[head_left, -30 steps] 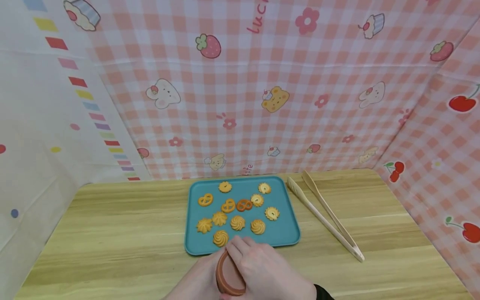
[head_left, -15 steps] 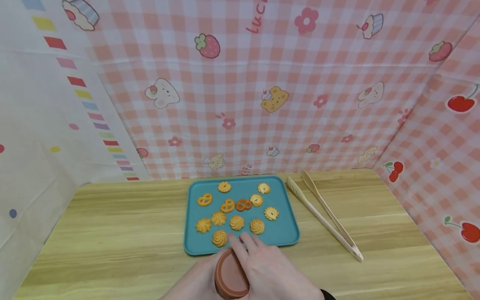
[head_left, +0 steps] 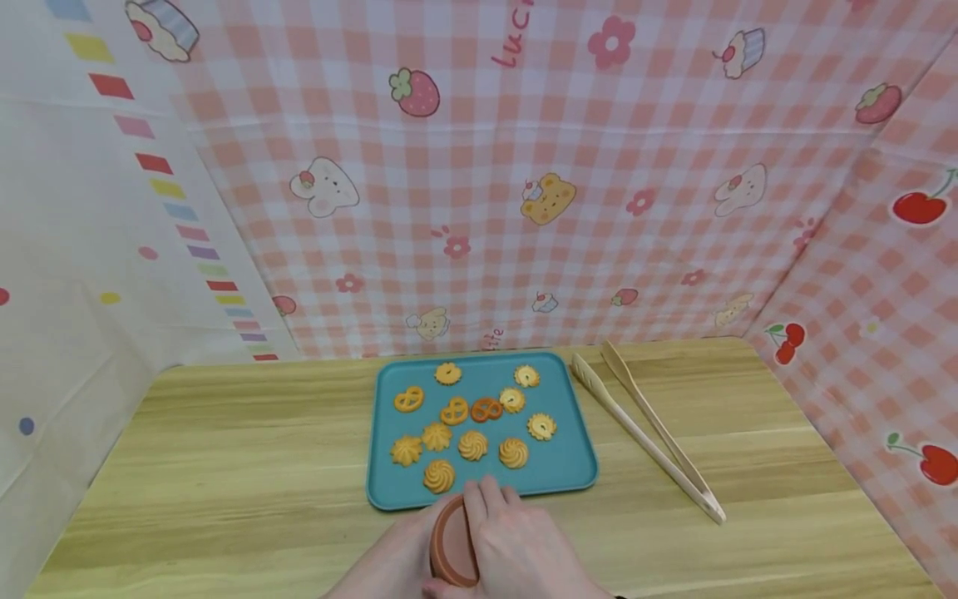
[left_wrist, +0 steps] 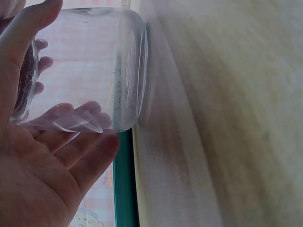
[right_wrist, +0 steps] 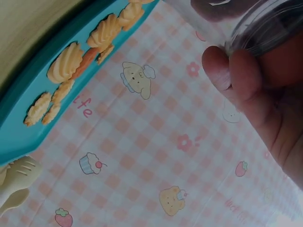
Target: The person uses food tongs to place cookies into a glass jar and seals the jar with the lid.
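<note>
A clear jar (left_wrist: 85,56) with a brown lid (head_left: 452,545) is held in front of the tray, at the bottom of the head view. My left hand (head_left: 400,553) grips the jar's body, and its fingers show through the clear wall in the left wrist view. Across the lid lies my right hand (head_left: 520,541), with its fingers and thumb holding the lid's edge. In the right wrist view, right-hand fingers (right_wrist: 246,78) are curled at the lid's rim. The right hand covers part of the lid, and both hands hide the jar's body in the head view.
Just beyond the hands, a teal tray (head_left: 561,470) bears several cookies (head_left: 473,445) and pretzels (head_left: 409,399). To its right lie pale tongs (head_left: 647,441), spread apart, on the wooden table (head_left: 247,466). A checked cloth (head_left: 486,249) hangs behind the table.
Half a second ago my right hand's fingers were more spread and more of the lid showed. Now they lie closer together over it, turned upright. The left hand stays about the same.
</note>
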Tool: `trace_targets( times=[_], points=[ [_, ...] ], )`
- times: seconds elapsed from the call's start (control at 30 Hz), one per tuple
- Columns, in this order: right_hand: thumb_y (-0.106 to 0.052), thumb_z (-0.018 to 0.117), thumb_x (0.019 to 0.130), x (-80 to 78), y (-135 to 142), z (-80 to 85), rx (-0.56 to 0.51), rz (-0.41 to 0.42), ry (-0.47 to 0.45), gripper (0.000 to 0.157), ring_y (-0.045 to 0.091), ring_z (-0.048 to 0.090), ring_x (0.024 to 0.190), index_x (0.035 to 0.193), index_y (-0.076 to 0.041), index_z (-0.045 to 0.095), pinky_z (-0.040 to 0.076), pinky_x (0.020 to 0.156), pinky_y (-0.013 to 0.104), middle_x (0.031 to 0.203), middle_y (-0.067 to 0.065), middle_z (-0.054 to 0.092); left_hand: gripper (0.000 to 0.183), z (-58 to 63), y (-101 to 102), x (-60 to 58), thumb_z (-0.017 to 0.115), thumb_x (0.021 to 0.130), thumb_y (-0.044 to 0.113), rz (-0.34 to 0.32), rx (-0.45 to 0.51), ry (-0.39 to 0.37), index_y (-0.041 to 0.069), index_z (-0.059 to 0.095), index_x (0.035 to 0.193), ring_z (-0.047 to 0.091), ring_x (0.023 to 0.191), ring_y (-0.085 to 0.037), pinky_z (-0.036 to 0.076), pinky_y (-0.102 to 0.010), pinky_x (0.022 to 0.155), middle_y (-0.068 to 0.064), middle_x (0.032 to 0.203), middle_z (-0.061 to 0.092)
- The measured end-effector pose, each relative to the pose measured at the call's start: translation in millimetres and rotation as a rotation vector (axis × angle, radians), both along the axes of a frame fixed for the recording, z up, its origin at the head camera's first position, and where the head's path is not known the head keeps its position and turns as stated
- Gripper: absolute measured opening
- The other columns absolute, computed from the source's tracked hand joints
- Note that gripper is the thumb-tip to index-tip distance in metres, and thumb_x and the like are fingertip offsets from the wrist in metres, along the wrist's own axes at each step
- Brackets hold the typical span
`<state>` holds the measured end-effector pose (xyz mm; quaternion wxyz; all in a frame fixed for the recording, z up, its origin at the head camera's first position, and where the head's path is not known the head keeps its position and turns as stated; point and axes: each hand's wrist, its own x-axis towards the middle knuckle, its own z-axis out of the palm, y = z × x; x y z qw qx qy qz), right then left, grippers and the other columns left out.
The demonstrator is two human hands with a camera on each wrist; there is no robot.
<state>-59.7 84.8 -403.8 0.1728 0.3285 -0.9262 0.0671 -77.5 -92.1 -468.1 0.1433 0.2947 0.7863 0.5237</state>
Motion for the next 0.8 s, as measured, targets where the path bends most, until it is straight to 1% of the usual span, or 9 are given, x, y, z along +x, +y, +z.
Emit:
trace_targets(
  times=[0.1,0.2,0.33,0.43,0.47,0.57,0.67,0.73,0.8],
  points=[
    [-0.077,0.050,0.077,-1.2,1,0.9,0.006,0.021,-0.007,0.081,0.013,0.054,0.071,0.106,-0.002,0.060,0.044,0.050,0.021,0.089,0.002,0.053,0.068,0.6,0,-1.0,0.073,0.079,0.047,0.028,-0.061,-0.005,0.026,0.046,0.137,0.054,0.112,-0.006,0.045,-0.027,0.092,0.013,0.125,0.056],
    [-0.076,0.052,0.077,-3.4,3,0.8,0.017,0.042,0.005,0.081,0.015,0.057,0.077,0.110,-0.002,0.061,0.048,0.055,0.024,0.093,0.003,0.056,0.065,0.9,0,-1.9,0.072,0.078,0.052,0.044,-0.111,0.029,0.028,0.047,0.133,0.054,0.106,-0.004,0.047,-0.026,0.088,0.015,0.120,0.057],
    [-0.075,0.053,0.076,-6.5,6,1.9,0.013,0.094,0.012,0.076,0.013,0.056,0.079,0.107,-0.006,0.061,0.049,0.057,0.023,0.092,0.001,0.055,0.064,0.9,1,-1.6,0.073,0.078,0.051,0.038,-0.100,0.055,0.030,0.046,0.131,0.056,0.103,-0.003,0.048,-0.025,0.085,0.016,0.118,0.058],
    [-0.075,0.052,0.078,-9.7,9,4.3,0.009,0.163,-0.011,0.074,0.011,0.052,0.077,0.109,-0.008,0.060,0.046,0.056,0.021,0.090,-0.002,0.051,0.066,1.8,1,0.1,0.075,0.076,0.050,0.029,-0.070,0.028,0.032,0.044,0.132,0.057,0.104,-0.004,0.049,-0.026,0.086,0.015,0.119,0.058],
    [-0.075,0.051,0.079,-11.2,11,5.1,0.012,0.187,-0.026,0.075,0.010,0.051,0.077,0.111,-0.008,0.059,0.045,0.056,0.021,0.090,-0.003,0.049,0.067,2.3,2,0.7,0.075,0.076,0.049,0.026,-0.057,0.013,0.032,0.044,0.133,0.058,0.105,-0.005,0.049,-0.026,0.086,0.014,0.120,0.058],
    [-0.075,0.050,0.080,-15.8,18,7.8,0.033,0.260,-0.086,0.083,0.009,0.050,0.083,0.128,-0.007,0.056,0.046,0.059,0.021,0.097,-0.004,0.048,0.070,4.0,2,2.1,0.077,0.075,0.048,0.014,-0.039,-0.025,0.034,0.043,0.135,0.057,0.108,-0.006,0.048,-0.027,0.088,0.015,0.123,0.058],
    [-0.074,0.051,0.080,-20.2,24,9.4,0.038,0.313,-0.150,0.088,0.009,0.051,0.096,0.138,-0.008,0.050,0.049,0.072,0.024,0.110,-0.004,0.050,0.072,5.5,3,2.9,0.078,0.074,0.047,0.006,-0.022,-0.059,0.035,0.043,0.137,0.057,0.110,-0.006,0.047,-0.027,0.090,0.015,0.125,0.057],
    [-0.073,0.051,0.080,-22.4,27,9.8,0.030,0.336,-0.176,0.088,0.009,0.050,0.102,0.139,-0.009,0.049,0.048,0.080,0.025,0.117,-0.005,0.050,0.074,6.0,4,3.6,0.078,0.074,0.047,0.004,-0.018,-0.033,0.035,0.043,0.137,0.057,0.110,-0.006,0.047,-0.027,0.090,0.015,0.126,0.057],
    [-0.073,0.049,0.081,-23.7,29,9.7,0.019,0.353,-0.181,0.084,0.008,0.049,0.104,0.137,-0.010,0.051,0.047,0.085,0.025,0.119,-0.006,0.050,0.076,6.0,4,4.0,0.079,0.074,0.045,-0.002,0.001,0.000,0.033,0.042,0.139,0.056,0.111,-0.007,0.047,-0.028,0.091,0.014,0.127,0.055]
  ],
)
